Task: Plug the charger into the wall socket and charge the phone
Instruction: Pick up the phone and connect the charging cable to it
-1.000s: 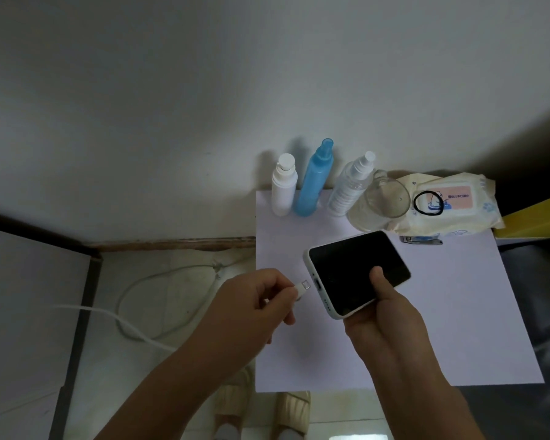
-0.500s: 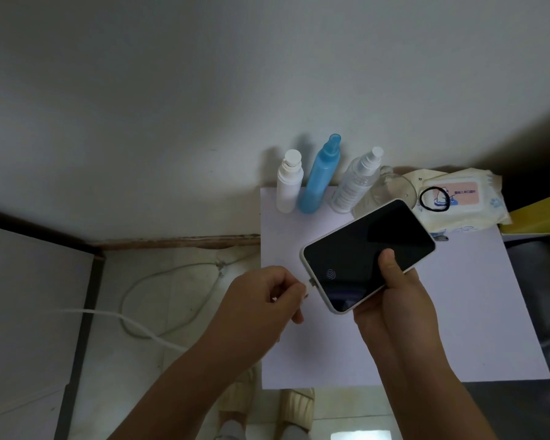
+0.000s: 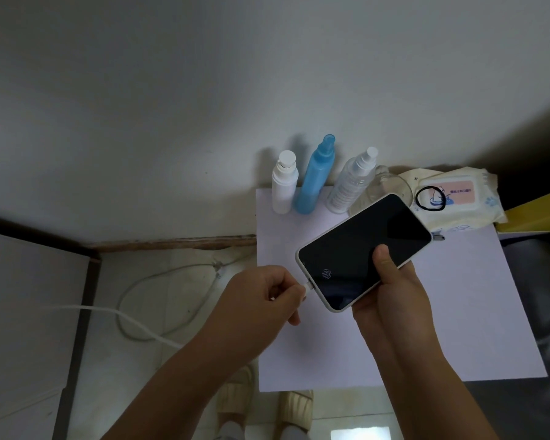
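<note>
The right hand (image 3: 391,290) grasps the phone (image 3: 364,250) from below, with the thumb lying on the dark screen and the fingers wrapped behind the back. It holds the phone in the air above the white table (image 3: 442,312), tilted, with its bottom end toward the left. The left hand (image 3: 261,300) is closed in a pinch on the white cable plug (image 3: 308,285), and the plug touches the bottom edge of the phone at the port. Whether it is fully inside I cannot tell. The white cable (image 3: 134,322) runs from behind the left wrist to the left and makes a loop on the pale floor.

At the far edge of the table, against the wall, stand a white bottle (image 3: 285,185), a blue spray bottle (image 3: 315,179) and a clear spray bottle (image 3: 351,182). To the right of them lies a pack of wet wipes (image 3: 458,198) with a black hair tie (image 3: 430,199) on it. The phone screen is black, and a small fingerprint icon (image 3: 326,274) shines near its bottom end. The case edge is pale.
</note>
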### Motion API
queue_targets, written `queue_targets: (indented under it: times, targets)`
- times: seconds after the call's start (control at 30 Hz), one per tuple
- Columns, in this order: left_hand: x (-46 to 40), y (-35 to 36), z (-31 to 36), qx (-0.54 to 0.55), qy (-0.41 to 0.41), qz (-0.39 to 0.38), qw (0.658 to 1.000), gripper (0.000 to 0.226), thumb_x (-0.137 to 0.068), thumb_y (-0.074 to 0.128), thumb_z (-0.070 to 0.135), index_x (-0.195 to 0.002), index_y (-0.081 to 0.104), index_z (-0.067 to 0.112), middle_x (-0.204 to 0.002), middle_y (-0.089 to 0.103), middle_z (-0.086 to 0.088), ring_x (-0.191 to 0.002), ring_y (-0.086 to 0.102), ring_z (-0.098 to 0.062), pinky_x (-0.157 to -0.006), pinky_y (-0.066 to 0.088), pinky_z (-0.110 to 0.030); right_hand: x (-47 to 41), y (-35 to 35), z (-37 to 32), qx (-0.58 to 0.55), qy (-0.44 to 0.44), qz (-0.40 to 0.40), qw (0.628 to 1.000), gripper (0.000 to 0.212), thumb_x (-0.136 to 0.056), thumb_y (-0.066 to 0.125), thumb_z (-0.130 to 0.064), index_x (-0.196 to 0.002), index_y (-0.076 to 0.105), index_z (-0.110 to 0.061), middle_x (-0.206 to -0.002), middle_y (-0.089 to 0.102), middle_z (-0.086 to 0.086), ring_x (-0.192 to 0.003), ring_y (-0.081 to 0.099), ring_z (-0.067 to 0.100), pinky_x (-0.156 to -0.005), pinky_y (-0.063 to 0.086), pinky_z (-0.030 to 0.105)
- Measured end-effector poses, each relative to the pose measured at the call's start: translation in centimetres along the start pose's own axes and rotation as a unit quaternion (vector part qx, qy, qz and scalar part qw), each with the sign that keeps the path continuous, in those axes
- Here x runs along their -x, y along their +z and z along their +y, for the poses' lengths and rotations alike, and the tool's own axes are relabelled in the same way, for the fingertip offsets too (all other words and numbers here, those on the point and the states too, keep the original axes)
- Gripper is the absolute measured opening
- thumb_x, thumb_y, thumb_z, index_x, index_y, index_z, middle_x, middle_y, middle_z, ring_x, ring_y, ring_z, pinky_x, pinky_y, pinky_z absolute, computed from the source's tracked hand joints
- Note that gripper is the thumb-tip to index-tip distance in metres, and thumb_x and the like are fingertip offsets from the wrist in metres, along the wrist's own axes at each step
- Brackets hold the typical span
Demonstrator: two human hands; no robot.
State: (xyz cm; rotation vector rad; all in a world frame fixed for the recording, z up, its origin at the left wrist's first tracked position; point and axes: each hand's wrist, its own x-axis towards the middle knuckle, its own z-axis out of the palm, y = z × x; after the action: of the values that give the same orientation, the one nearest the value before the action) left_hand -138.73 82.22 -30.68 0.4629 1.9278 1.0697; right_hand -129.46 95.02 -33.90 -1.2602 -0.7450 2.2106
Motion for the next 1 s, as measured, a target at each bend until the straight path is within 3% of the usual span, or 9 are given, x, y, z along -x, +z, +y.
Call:
queue_targets:
  times: [0.33,0.57,1.0]
  targets:
    - [-0.1,0.9,0.2,0.074,-0.016,0.013,0.997,0.019,-0.085,0.053,0.018,-0.073,0.064,0.008,-0.052,0.062,0.005,-0.036,0.041,-0.001,-0.038,0.036,-0.01,0.0,0.2,-0.5,-0.014,0.02,-0.025,0.999,0.02,-0.096,0.044,-0.016,-0.108,0.059,-0.021,-0.082,0.078,-0.007,-0.074,0.074,0.012,-0.055,0.059,0.024]
    - [0.0,1.4,-0.2,0.117,-0.03,0.005,0.993,0.018,-0.087,0.051,0.012,-0.074,0.063,0.008,-0.056,0.064,0.003,-0.035,0.041,-0.002,-0.036,0.034,-0.011,0.2,0.0,-0.7,0.029,-0.006,-0.048,0.998,0.034,-0.097,0.042,-0.017,-0.13,0.049,-0.018,-0.119,0.066,0.006,-0.097,0.067,0.018,-0.068,0.06,0.025]
    - [1.1,2.0,-0.9,0.074,-0.057,-0.074,0.993,0.016,-0.089,0.048,0.018,-0.081,0.061,0.013,-0.058,0.068,0.01,-0.038,0.049,-0.005,-0.035,0.035,-0.013,0.5,-0.9,-1.0,0.055,0.01,-0.063,0.996,0.029,-0.095,0.046,-0.017,-0.122,0.055,-0.018,-0.112,0.071,0.004,-0.096,0.07,0.019,-0.065,0.061,0.024]
